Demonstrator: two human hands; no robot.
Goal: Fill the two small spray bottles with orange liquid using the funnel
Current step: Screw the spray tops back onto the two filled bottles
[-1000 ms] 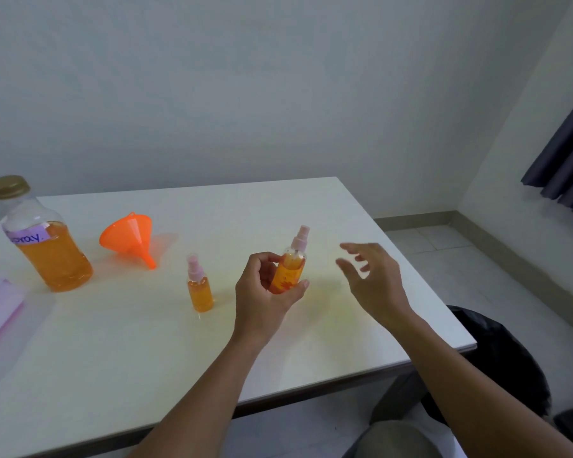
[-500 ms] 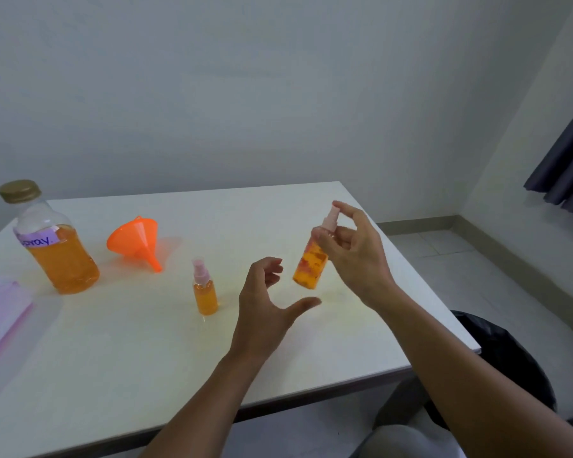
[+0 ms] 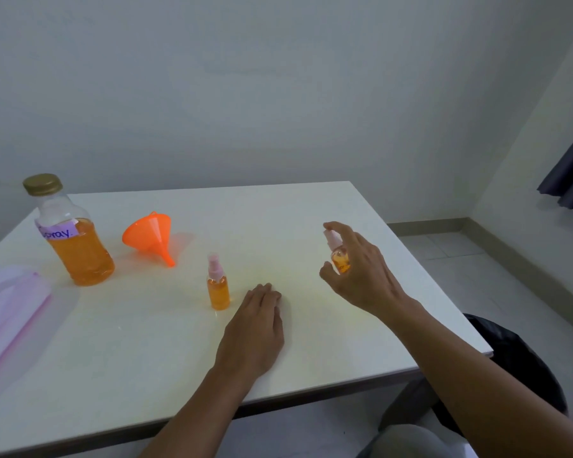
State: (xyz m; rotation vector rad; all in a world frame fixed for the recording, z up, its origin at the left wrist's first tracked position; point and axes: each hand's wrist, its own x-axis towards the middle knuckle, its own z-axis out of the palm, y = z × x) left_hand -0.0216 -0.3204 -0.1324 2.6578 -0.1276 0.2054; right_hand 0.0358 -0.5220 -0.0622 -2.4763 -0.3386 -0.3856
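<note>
Working at the table (image 3: 311, 206), we rested our left hand (image 3: 255, 328) palm-down on its top, fingers loose and empty, our right hand (image 3: 364, 279) poised above it. The capped supply bottle (image 3: 76, 252) stood far left, the funnel (image 3: 148, 231) tipped on its side nearby, apparently done with. The upright spray bottle (image 3: 218, 292), orange-filled, stood beside our left hand. The second spray bottle (image 3: 339, 261) sat in our right hand's curled fingers, forefinger on its nozzle, perhaps for testing.
</note>
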